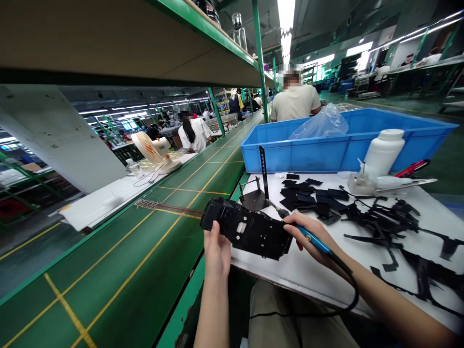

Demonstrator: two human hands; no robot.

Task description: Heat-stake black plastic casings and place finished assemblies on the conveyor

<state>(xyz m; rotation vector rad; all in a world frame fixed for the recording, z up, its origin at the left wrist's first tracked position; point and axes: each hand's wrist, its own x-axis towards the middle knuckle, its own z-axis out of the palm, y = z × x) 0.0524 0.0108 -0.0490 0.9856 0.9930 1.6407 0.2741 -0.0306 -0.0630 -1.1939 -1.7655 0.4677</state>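
Note:
My left hand grips a black plastic housing at its left end, thumb on top, tilted above the front edge of the white table. Small holes and a pale rectangular piece show on its upper face. In my right hand is a soldering iron with a blue handle, fingers wrapped round it. Its metal tip points up and left, over the far right part of the housing; whether it touches cannot be told. Just behind stands a dark metal stand. Thin reddish wires run left from the housing across the belt.
A green conveyor belt runs along the left. Black sheet pieces and black plastic strips lie on the right. Behind them are a white bottle and a blue bin. The iron's cord loops below my right forearm.

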